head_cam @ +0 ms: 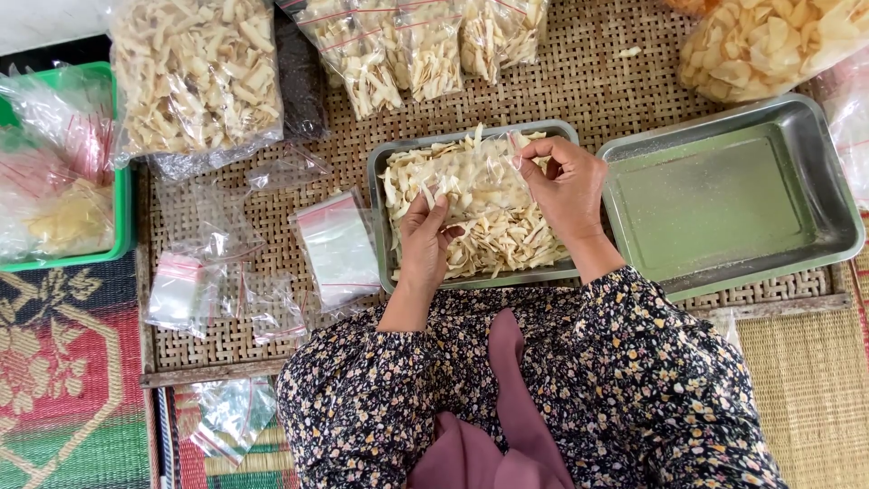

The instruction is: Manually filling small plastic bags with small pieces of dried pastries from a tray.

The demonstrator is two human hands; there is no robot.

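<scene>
Over the metal tray of pale chips [471, 231], both hands pinch one clear plastic bag [475, 186]: the left hand [424, 240] grips its near edge at seven o'clock, the right hand [566, 186] its mouth at three o'clock. At three o'clock of that tray, nearly rim to rim, lies an empty steel tray [724, 199]. Loose flat bags [339, 246] crowd the woven mat [597, 81] at nine o'clock, and filled bags [412, 45] line twelve o'clock.

The small bag [475, 181] is clear glossy plastic. Both trays [380, 195] [724, 208] are smooth matt metal. The mat [588, 81] is rough woven cane. The chips [507, 240] look dry and matt.
</scene>
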